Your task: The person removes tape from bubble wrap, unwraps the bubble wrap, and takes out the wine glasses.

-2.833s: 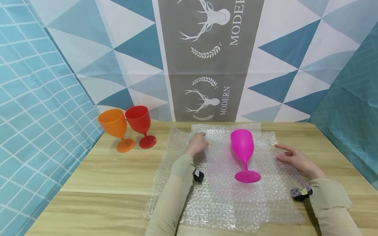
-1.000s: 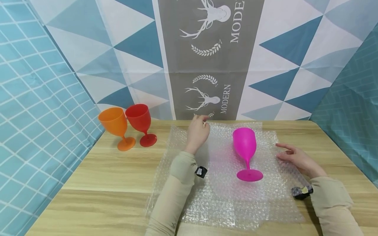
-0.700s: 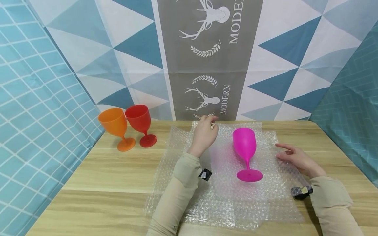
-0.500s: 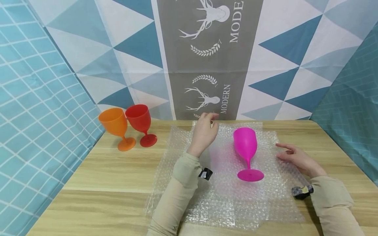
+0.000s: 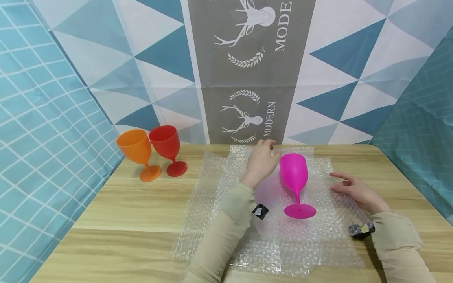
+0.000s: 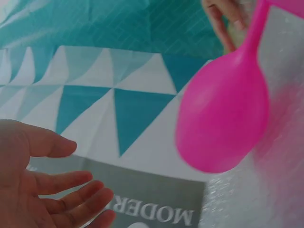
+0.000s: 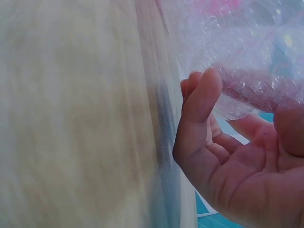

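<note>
A bright pink plastic goblet [image 5: 293, 173] lies on its side over overlapping sheets of clear bubble wrap [image 5: 262, 255], rim away from me and foot towards me. My left hand [image 5: 262, 161] hovers just left of its bowl, near the back edge of the wrap. Thumb and fingers are spread apart and hold nothing; in the left wrist view the hand [image 6: 61, 185] stays clear of the pink bowl [image 6: 223, 118]. At the right edge of the wrap, my right hand [image 5: 361, 192] pinches the sheet, its thumb partly behind the plastic [image 7: 256, 80] in the right wrist view.
An orange goblet [image 5: 136, 147] and a red goblet [image 5: 166, 143] stand upright side by side at the back left of the wooden table [image 5: 116, 220]. A patterned cloth [image 5: 247, 78] hangs behind the table, with a blue checked cloth [image 5: 53, 118] on the left.
My left hand has risen off the left part of the wrap and moved right, to beside the pink goblet's bowl. The right hand has stayed in place.
</note>
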A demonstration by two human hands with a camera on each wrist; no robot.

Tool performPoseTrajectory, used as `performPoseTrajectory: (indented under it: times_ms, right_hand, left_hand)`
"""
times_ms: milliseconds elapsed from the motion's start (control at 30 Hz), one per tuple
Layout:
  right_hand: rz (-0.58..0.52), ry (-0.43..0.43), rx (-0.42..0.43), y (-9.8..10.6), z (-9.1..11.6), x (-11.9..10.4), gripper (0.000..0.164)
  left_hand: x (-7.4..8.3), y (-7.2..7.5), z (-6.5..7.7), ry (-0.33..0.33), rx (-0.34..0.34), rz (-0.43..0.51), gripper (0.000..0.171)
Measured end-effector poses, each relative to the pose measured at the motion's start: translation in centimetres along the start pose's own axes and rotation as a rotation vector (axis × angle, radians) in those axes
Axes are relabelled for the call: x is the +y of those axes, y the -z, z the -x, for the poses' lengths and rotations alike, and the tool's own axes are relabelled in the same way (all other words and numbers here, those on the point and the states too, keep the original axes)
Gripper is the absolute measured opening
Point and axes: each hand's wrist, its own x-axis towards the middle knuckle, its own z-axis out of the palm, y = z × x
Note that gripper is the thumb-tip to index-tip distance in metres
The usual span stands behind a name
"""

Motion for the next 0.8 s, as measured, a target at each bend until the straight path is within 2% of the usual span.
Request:
performPoseTrajectory:
  times_ms: [267,433,667,800]
  right_hand:
    - [-0.005,-0.007,0.001,-0.1,0.0,-0.1,0.069]
    - [0.004,-0.020,0.003,-0.1,0.0,-0.1,0.069]
    - [0.016,-0.022,0.000,-0.2,0.0,0.1,0.069]
    - [0.020,-0.019,0.001,-0.2,0.1,0.1,0.069]
  left_hand:
    - [0.1,-3.2,-0.4,0.045,-0.129,-0.063,0.068]
    - [-0.1,-4.8,-0.3,0.078,-0.181,-0.075,0.084]
    - [-1.1,-6.3,-0.3,0.118,-0.220,0.012,0.097]
    - [-1.6,-6.9,-0.3,0.132,-0.233,0.024,0.102]
